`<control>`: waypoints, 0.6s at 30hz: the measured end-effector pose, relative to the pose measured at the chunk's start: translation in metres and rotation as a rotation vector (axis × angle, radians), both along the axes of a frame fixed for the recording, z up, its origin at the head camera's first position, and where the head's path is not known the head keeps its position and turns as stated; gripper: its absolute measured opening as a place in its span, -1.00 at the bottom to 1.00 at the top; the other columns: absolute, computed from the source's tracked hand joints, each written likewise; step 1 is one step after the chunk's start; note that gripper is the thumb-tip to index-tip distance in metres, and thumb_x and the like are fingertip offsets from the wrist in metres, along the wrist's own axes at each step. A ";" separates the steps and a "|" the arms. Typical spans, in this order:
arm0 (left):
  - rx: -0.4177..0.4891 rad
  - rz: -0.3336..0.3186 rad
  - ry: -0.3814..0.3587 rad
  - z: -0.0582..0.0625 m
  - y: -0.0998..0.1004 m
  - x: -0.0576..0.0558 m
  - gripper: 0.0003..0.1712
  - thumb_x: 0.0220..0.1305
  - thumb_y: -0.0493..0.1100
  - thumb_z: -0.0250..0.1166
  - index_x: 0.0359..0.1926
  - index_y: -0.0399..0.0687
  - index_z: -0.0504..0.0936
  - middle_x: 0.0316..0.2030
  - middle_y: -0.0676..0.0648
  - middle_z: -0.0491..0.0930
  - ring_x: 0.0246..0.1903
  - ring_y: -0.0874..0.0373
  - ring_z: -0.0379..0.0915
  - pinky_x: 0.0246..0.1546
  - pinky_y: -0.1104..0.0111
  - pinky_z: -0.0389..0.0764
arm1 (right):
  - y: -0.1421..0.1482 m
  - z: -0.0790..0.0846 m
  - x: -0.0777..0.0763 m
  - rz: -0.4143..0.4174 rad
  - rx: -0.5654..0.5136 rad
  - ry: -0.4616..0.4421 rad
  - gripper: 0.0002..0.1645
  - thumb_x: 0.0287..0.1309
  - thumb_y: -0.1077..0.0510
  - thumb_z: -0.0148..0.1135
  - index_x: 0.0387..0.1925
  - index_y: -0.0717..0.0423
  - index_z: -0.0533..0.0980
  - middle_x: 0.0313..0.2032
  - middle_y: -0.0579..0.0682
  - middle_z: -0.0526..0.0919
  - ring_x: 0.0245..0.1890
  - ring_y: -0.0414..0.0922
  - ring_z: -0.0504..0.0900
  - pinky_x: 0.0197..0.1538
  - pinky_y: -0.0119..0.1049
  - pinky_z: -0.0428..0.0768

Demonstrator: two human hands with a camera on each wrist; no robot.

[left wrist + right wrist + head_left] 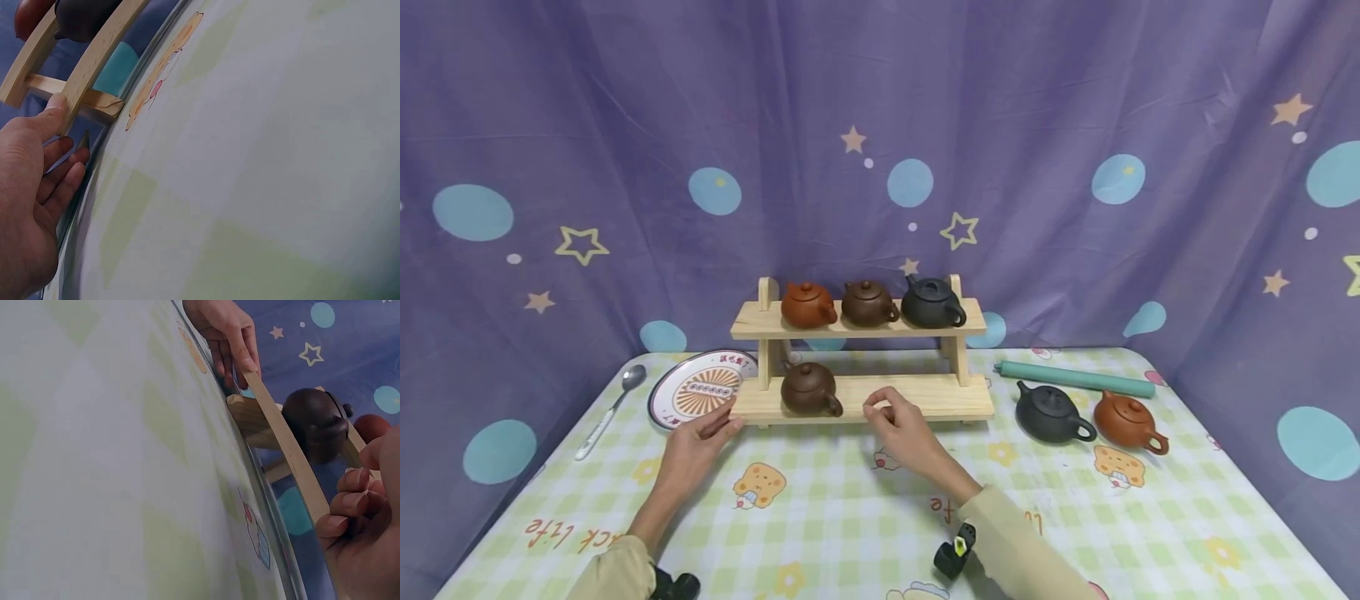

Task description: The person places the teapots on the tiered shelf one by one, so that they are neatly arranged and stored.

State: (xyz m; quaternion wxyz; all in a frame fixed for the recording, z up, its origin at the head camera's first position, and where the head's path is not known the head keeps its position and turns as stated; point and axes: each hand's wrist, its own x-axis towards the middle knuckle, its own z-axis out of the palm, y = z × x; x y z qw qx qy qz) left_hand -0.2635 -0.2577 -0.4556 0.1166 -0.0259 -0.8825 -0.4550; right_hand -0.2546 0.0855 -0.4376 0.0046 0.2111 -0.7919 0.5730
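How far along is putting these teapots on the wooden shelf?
Four of six look placed: the upper orange teapot, upper brown teapot and upper black teapot, plus the lower brown teapot. In hand: the left hand pinches the lower left end of the wooden shelf; the right hand, by its front edge, holds no teapot. Likely left: the loose black teapot and loose orange teapot on the tablecloth.

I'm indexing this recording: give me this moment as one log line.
left hand: grips lower shelf, left end; right hand: curled near shelf front; lower shelf: brown teapot; upper shelf: three teapots; tablecloth: black teapot, orange teapot
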 end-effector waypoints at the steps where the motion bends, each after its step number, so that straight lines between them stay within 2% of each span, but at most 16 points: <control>1: 0.000 0.001 -0.003 0.000 0.000 0.000 -0.35 0.47 -0.01 0.35 0.41 -0.25 0.45 0.22 -0.28 0.56 0.17 -0.17 0.57 -0.06 0.80 0.41 | 0.003 0.000 0.001 -0.004 -0.003 -0.003 -0.72 0.61 0.03 0.05 0.07 0.16 0.49 -0.67 -0.13 0.28 -0.71 -0.26 0.17 -0.59 -0.38 0.22; 11: -0.008 0.000 0.003 0.000 0.000 0.000 -0.35 0.47 -0.01 0.35 0.41 -0.26 0.46 0.22 -0.30 0.55 0.17 -0.19 0.58 -0.07 0.80 0.42 | 0.031 0.000 0.013 -0.068 0.032 -0.013 -0.78 0.60 0.06 0.09 0.05 0.10 0.50 -0.66 -0.16 0.26 -0.70 -0.30 0.14 -0.58 -0.41 0.19; 18: -0.020 0.002 0.006 0.000 0.000 -0.001 -0.36 0.47 -0.02 0.35 0.40 -0.26 0.46 0.22 -0.29 0.56 0.16 -0.18 0.58 -0.06 0.77 0.44 | 0.053 -0.007 0.022 -0.085 0.072 0.003 -0.76 0.59 0.09 0.09 0.04 0.19 0.51 -0.66 -0.16 0.29 -0.68 -0.30 0.17 -0.57 -0.42 0.20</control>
